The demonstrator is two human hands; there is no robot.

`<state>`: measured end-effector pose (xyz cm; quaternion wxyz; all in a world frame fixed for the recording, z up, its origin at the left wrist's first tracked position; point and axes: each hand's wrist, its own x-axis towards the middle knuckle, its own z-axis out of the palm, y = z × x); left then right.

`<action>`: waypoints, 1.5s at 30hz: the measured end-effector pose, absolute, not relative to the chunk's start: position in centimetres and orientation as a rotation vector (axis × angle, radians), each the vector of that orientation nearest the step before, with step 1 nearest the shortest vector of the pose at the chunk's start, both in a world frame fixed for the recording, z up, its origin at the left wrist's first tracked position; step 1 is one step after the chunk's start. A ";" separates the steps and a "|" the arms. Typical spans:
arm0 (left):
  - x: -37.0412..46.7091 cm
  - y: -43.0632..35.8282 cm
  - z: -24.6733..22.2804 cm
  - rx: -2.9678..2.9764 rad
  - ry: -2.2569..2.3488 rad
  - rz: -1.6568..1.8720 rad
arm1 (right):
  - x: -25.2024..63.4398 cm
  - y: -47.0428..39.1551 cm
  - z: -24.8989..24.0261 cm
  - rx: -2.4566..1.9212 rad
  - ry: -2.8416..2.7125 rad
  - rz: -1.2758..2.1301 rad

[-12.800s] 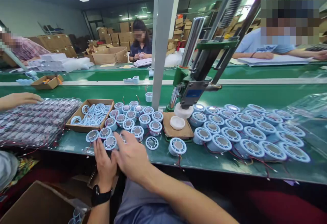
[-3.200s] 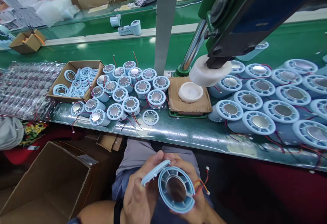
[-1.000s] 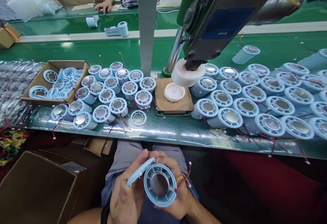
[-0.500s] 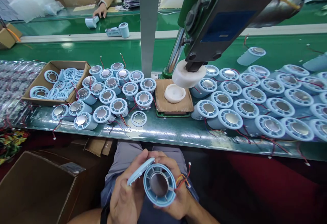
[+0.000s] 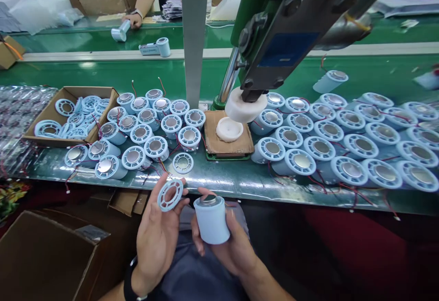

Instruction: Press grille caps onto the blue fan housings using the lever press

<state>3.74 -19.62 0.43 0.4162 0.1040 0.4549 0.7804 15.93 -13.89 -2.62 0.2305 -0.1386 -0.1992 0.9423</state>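
Note:
In my left hand (image 5: 156, 228) is a light-blue slotted ring cover (image 5: 170, 195), held up by my fingers with its face toward me. My right hand (image 5: 236, 246) is wrapped round a light-blue cylindrical motor housing (image 5: 211, 221), roughly upright, with a silver disc at its top. Cover and housing are apart, both above my lap and in front of the bench edge. A loose ring cover (image 5: 183, 163) lies on the bench just beyond my left hand.
A press with a white plastic head (image 5: 245, 104) stands over a white round seat (image 5: 229, 129) on cardboard. Many similar housings (image 5: 300, 161) crowd both sides. A carton of ring covers (image 5: 44, 142) sits left. Across the bench, another person's hand (image 5: 134, 19) holds a blue part.
My hands have moved up and apart. The ring cover has come away from beside the housing and turned its face to me; the housing has tipped upright. The person opposite has lifted their part.

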 end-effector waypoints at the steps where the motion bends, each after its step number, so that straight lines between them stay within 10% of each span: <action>1: 3.4 -19.6 0.1 0.293 1.177 1.974 | 15.8 -13.7 -2.4 -0.386 -0.476 2.623; 19: -0.9 -14.2 -2.5 2.303 1.962 0.642 | 18.7 -11.5 -2.1 -0.656 -0.310 2.347; 45: 2.3 -18.6 -0.5 0.707 1.069 1.486 | 18.1 -12.0 -2.6 -0.808 -1.252 1.955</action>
